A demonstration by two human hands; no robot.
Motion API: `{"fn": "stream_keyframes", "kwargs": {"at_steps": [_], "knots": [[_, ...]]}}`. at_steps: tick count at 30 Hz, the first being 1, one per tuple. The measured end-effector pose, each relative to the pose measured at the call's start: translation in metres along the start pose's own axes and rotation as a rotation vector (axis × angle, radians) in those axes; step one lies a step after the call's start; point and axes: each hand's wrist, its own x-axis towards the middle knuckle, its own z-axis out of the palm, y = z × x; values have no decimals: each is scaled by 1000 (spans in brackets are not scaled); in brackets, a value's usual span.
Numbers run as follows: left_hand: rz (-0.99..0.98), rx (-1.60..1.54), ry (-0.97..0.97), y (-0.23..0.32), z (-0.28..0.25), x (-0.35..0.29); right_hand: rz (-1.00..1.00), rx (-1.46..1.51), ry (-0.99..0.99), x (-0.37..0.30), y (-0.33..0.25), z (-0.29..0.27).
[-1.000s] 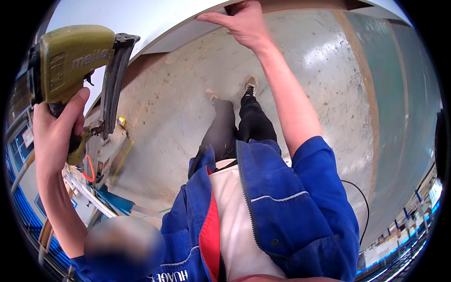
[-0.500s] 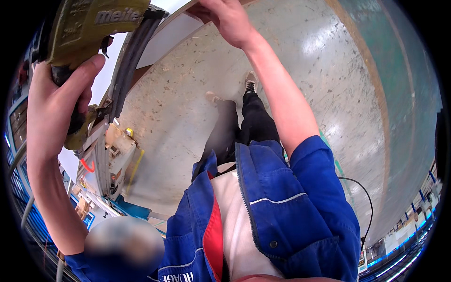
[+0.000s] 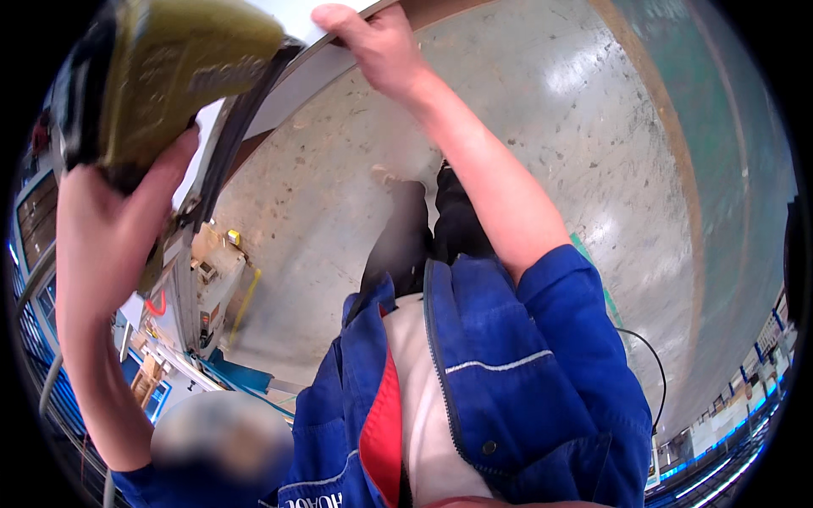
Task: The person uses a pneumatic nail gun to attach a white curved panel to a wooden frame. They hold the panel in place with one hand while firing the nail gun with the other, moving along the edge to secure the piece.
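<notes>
My left hand (image 3: pixel 106 245) is wrapped round the grip of an olive-yellow nail gun (image 3: pixel 190 72), raised at the upper left. Its long dark magazine (image 3: pixel 241 114) slants down toward me, and the nose is beside a white panel (image 3: pixel 305 12). A red hose end (image 3: pixel 155 305) shows below the grip. At the top, my right hand (image 3: pixel 385 59) pinches the panel's near edge, thumb on the white top face and fingers underneath. Most of the panel lies beyond the frame or behind the nail gun. Whether the nose touches the panel, I cannot tell.
Below me is a scuffed grey floor (image 3: pixel 322 161), with a green floor area (image 3: pixel 720 127) at the right. Machinery and a bench with small items (image 3: pixel 212 271) stand at the left. A black cable (image 3: pixel 656 364) hangs at the lower right.
The nail gun has shifted slightly down and right with my left hand, and it is blurred now. My right hand has slid left along the panel edge, its thumb now showing on top.
</notes>
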Motion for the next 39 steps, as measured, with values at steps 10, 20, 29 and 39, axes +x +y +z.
{"fn": "stream_keyframes", "kwargs": {"at_steps": [10,20,29,39], "knots": [[-50,-323,-40,-23,0,-13,80,94,23,0,9,-6],[9,-217,32,-31,4,-15,16,39,82,0,12,1],[41,-234,92,-23,12,-15,-43,-56,38,1,2,-2],[-25,-217,8,-25,6,-16,-19,-61,55,0,9,-3]]}}
